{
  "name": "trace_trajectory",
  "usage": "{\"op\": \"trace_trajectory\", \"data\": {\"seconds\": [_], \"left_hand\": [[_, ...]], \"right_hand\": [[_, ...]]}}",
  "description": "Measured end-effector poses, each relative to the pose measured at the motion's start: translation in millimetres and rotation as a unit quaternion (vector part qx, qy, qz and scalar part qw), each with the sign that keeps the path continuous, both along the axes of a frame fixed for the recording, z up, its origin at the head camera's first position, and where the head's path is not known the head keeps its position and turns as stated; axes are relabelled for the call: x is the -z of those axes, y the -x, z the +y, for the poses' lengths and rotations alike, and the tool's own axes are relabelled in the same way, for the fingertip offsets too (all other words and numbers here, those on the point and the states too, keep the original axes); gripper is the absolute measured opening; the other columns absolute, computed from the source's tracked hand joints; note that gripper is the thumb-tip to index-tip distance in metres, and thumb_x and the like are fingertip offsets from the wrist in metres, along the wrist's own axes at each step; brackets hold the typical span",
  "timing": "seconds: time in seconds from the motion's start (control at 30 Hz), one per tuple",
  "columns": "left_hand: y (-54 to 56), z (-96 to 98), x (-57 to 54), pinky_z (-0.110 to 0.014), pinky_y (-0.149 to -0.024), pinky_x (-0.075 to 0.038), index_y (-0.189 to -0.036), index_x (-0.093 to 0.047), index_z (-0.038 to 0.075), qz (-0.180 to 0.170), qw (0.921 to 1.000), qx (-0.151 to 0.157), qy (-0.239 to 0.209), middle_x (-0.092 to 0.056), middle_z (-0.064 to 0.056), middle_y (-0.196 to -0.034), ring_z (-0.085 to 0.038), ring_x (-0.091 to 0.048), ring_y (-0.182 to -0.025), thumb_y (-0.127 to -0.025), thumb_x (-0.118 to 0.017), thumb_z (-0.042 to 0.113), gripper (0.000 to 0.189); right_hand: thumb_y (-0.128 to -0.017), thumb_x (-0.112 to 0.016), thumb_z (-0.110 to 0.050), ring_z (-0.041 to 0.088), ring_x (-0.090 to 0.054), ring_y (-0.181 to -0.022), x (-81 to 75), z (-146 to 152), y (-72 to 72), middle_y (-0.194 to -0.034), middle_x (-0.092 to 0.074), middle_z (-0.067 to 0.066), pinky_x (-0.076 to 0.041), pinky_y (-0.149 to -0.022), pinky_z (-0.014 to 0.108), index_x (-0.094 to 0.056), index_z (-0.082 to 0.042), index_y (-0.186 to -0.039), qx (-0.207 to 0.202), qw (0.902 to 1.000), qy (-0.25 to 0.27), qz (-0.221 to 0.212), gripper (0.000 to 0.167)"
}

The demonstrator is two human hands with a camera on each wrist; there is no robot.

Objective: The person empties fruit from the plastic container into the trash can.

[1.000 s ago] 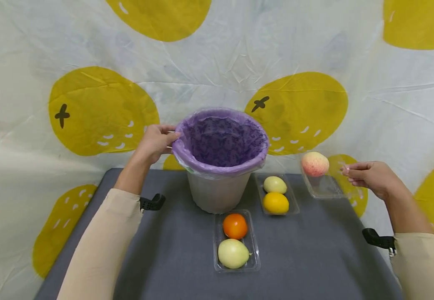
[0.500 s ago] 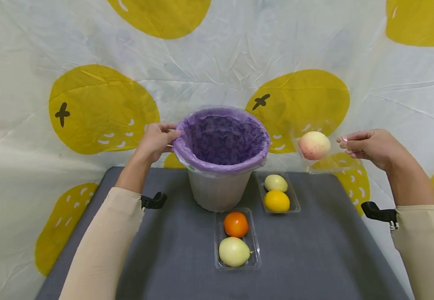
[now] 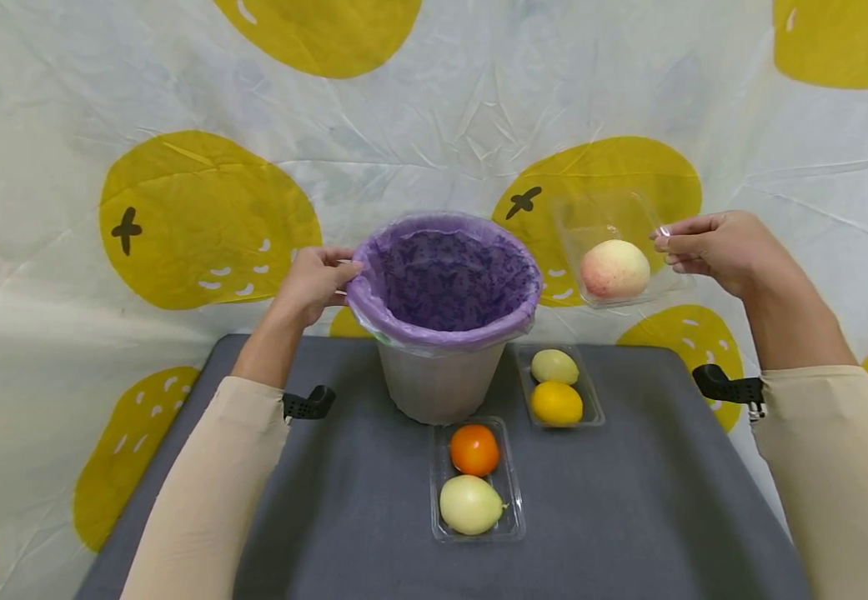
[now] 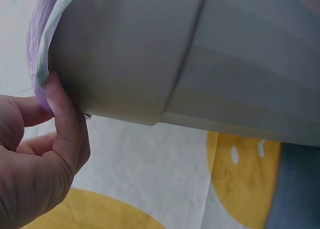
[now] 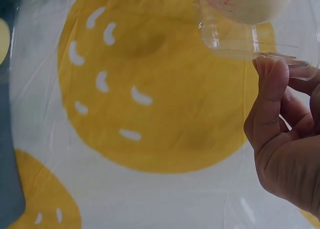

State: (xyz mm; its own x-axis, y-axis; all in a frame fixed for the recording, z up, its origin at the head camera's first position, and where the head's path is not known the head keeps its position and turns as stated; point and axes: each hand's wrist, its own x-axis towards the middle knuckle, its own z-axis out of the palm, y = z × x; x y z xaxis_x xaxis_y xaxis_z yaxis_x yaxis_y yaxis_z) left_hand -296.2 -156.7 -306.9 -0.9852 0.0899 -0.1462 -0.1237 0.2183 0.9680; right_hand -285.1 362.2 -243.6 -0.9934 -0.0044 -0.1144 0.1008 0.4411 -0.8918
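Observation:
A pale trash can (image 3: 441,379) lined with a purple bag (image 3: 514,323) stands at the back middle of the table. My left hand (image 3: 312,285) pinches its left rim and the folded bag edge between thumb and fingers; the left wrist view shows the fingertips (image 4: 57,89) against the can's outer wall. To the right of the can, my right hand (image 3: 726,250) pinches the edge of a clear plastic tray (image 3: 632,215) in the air. The tray is tilted toward the can, and a peach (image 3: 615,269) lies at its lower side.
On the grey table (image 3: 599,517), a clear tray (image 3: 512,525) in front of the can holds an orange fruit (image 3: 474,450) and a pale green fruit (image 3: 471,504). Behind it to the right, another tray (image 3: 591,400) carries a yellow lemon (image 3: 557,403) and a pale green fruit (image 3: 554,367).
My right hand has lifted the clear tray with the peach and moved it left, closer to the can. The tray has tilted more. My left hand stays at the rim.

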Motion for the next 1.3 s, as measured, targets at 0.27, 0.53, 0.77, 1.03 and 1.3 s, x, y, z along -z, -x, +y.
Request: {"op": "trace_trajectory", "data": {"seconds": [0.27,0.53,0.77,1.03,1.3], "left_hand": [[0.6,0.6,0.2,-0.024,-0.069,-0.062,-0.153,-0.048,0.004,0.006,1.0,0.002,-0.003,-0.061,-0.014,-0.125,-0.011,-0.069,-0.078,-0.106,-0.06,0.019,0.051],[-0.6,1.1,0.0,-0.025,-0.069,-0.062,-0.151,-0.051,0.002,0.013,0.9998,0.003,-0.013,-0.066,-0.006,-0.102,-0.011,-0.071,-0.074,-0.105,-0.061,0.018,0.05],[-2.2,-0.4,0.4,-0.024,-0.069,-0.062,-0.152,-0.05,0.003,0.006,0.9998,-0.002,-0.019,-0.066,-0.006,-0.104,-0.011,-0.07,-0.074,-0.105,-0.062,0.019,0.051],[-3.7,0.1,2.2,-0.023,-0.068,-0.062,-0.153,-0.048,0.002,0.007,0.9997,0.002,-0.024,-0.063,-0.003,-0.099,-0.01,-0.069,-0.072,-0.105,-0.061,0.018,0.053],[-3.7,-2.3,1.8,-0.023,-0.067,-0.061,-0.152,-0.048,0.001,0.013,0.9996,-0.001,-0.025,-0.064,-0.003,-0.097,-0.01,-0.068,-0.072,-0.105,-0.061,0.018,0.052]], "right_hand": [[-0.095,-0.075,-0.024,0.004,-0.067,-0.065,-12.8,-24.4,8.9,-0.081,-0.074,-0.016,-0.059,-0.065,0.017,-0.078,-0.03,-0.081,0.024,0.9986,0.045,0.016,0.016],[-0.087,-0.083,-0.02,0.009,-0.07,-0.065,-18.5,-53.4,15.1,-0.082,-0.075,-0.007,-0.06,-0.062,0.02,-0.08,-0.016,-0.09,0.071,0.9863,0.137,0.058,0.006],[-0.089,-0.082,-0.016,0.011,-0.07,-0.062,-21.3,-86.8,19.9,-0.081,-0.074,-0.006,-0.06,-0.059,0.021,-0.077,-0.014,-0.087,0.07,0.9852,0.138,0.074,0.005],[-0.092,-0.078,-0.012,0.014,-0.069,-0.06,-21.0,-116.7,23.3,-0.084,-0.074,-0.003,-0.062,-0.06,0.025,-0.073,-0.009,-0.092,0.046,0.9881,0.125,0.078,0.007],[-0.093,-0.077,-0.009,0.015,-0.069,-0.06,-19.6,-143.3,28.0,-0.087,-0.072,-0.002,-0.063,-0.061,0.026,-0.068,-0.002,-0.1,0.024,0.9889,0.122,0.081,0.013]]}}
